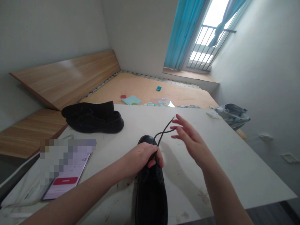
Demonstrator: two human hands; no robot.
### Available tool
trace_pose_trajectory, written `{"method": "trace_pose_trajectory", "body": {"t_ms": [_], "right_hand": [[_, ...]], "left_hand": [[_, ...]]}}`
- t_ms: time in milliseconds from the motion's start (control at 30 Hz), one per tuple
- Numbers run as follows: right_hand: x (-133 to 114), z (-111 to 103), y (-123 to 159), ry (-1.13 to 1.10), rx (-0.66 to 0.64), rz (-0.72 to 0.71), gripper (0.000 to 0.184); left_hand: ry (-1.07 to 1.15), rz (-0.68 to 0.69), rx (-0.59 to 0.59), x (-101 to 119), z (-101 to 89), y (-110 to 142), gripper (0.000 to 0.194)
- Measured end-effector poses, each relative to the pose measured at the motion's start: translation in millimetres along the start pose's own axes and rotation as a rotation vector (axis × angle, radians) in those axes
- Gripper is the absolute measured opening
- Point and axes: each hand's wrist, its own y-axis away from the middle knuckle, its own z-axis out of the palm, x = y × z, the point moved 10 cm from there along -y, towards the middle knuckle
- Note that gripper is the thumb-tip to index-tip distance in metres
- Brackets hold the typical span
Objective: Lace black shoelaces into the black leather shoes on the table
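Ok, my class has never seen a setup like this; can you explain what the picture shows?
There is no machine: a person works with two bare hands, seen by one camera worn on the head, looking forward and down. On the white table is a black shoe, toe pointing away. The left hand grips its laces. The right hand is at their ends, though whether it pinches them is unclear. To the left lie more black footwear and a phone.
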Motion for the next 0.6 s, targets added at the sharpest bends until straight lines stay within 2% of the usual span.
{"method": "trace_pose_trajectory", "body": {"t_ms": [100, 200, 267, 367, 467, 600], "right_hand": [[-29.6, 16.0, 20.1, 0.389, -0.034, -0.286, 0.039], [-37.0, 43.8, 36.6, 0.53, -0.25, -0.353, 0.019], [-35.2, 53.9, 40.7, 0.54, -0.345, -0.324, 0.011], [-29.5, 58.5, 40.5, 0.467, -0.409, -0.25, 0.017], [-14.5, 55.3, 40.8, 0.264, -0.446, -0.072, 0.028], [6.5, 59.9, 50.7, -0.093, -0.503, 0.181, 0.033]], "left_hand": [[0.013, 0.007, 0.003, -0.3, -0.5, -1.3, 0.056], [0.012, 0.011, -0.004, 1.0, 0.1, -1.2, 0.052], [0.007, 0.006, 0.001, 0.5, -0.2, -1.4, 0.05], [0.004, -0.017, 0.044, -3.9, -5.1, -2.6, 0.047], [0.027, -0.047, 0.095, -9.3, -13.4, -2.8, 0.038], [0.124, -0.049, 0.075, -8.6, -17.5, -1.0, 0.036]]}}
